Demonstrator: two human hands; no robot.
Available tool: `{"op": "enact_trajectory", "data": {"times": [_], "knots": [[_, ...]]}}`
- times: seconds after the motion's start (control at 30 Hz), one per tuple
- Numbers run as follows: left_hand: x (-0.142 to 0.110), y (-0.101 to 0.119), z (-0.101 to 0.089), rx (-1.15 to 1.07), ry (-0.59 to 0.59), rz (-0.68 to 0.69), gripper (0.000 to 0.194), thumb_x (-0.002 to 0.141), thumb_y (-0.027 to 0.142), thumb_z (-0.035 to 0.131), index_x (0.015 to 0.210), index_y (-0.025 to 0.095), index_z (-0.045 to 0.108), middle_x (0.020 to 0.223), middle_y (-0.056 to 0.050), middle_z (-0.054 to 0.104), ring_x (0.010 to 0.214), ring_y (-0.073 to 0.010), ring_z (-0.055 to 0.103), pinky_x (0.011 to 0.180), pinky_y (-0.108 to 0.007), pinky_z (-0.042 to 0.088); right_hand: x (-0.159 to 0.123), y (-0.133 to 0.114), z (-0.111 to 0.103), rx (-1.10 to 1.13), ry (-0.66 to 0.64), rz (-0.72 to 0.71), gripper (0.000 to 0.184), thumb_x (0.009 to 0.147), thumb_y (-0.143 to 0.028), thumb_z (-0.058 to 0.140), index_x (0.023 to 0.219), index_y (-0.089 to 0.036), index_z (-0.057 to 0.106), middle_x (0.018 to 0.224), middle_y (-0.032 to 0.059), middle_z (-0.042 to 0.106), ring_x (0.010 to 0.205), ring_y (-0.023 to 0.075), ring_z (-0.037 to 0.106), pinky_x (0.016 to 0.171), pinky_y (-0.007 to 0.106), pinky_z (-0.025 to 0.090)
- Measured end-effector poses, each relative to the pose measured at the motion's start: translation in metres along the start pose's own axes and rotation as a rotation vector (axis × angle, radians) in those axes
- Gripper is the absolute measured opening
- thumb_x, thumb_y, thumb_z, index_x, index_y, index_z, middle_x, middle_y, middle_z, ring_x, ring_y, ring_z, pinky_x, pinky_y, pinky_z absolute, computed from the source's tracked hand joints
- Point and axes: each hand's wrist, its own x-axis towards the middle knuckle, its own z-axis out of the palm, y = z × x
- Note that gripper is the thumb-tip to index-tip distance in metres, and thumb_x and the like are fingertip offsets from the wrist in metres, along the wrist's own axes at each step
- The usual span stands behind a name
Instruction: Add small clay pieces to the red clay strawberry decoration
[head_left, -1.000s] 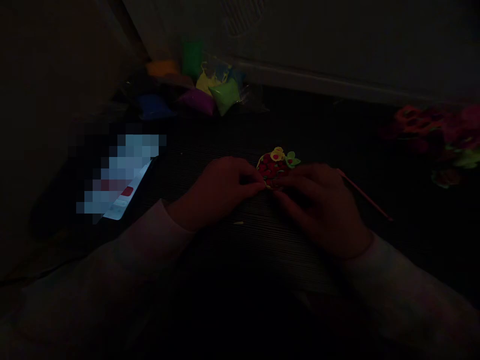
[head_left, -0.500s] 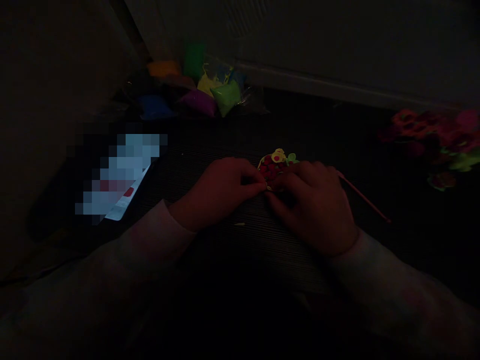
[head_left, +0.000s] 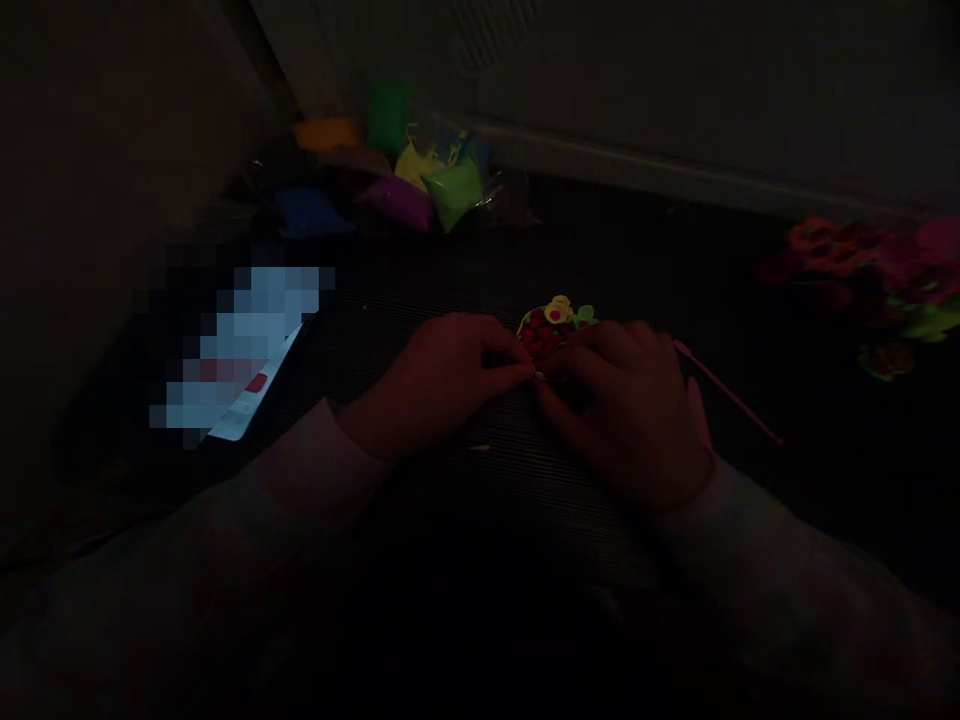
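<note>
In dim light, both hands meet at a small round piece point(head_left: 541, 335) with dark red bits inside a pale yellow rim. A yellow flower point(head_left: 558, 311) with a red centre and a small green shape point(head_left: 585, 315) sit at its upper edge. My left hand point(head_left: 461, 360) pinches the piece's lower left rim between thumb and fingertips. My right hand point(head_left: 626, 400) has curled fingers over the right side, its thumb and fingertips close to the left ones at the rim. The right hand hides much of the piece.
A lit phone screen point(head_left: 247, 350), partly pixelated, lies at left. Several bags of coloured clay, one light green point(head_left: 454, 190), stand at the back. A thin pink stick-like tool point(head_left: 731, 393) lies right of my hand. Colourful flower shapes point(head_left: 885, 270) are piled at far right.
Both hands stay almost in place at the rim. My right fingers have shifted very slightly.
</note>
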Motion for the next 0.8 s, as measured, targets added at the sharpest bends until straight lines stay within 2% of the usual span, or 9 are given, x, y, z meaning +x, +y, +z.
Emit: {"op": "enact_trajectory", "data": {"times": [0.27,0.8], "knots": [[-0.0015,-0.0005,-0.0019,0.010,0.011,0.001,0.011,0.071,0.021,0.060,0.078,0.019,0.067,0.082,0.002,0.067,0.078,-0.0125,0.060,0.073,-0.024,0.042,0.0003,-0.0001,0.0004,0.022,-0.006,0.021,0.011,0.074,-0.030,0.055,0.075,-0.020,0.061,0.082,0.0050,0.059,0.076,0.0220,0.048,0.064,0.035,0.032],[0.0000,-0.0049,0.0054,0.158,0.029,0.157,0.011,0.075,0.022,0.056,0.080,0.019,0.066,0.083,0.000,0.064,0.083,-0.0159,0.055,0.075,-0.030,0.039,-0.0006,0.0001,0.0007,0.022,-0.006,0.014,0.013,0.075,-0.030,0.054,0.076,-0.019,0.061,0.083,0.0053,0.059,0.076,0.0214,0.048,0.065,0.035,0.032]]}}
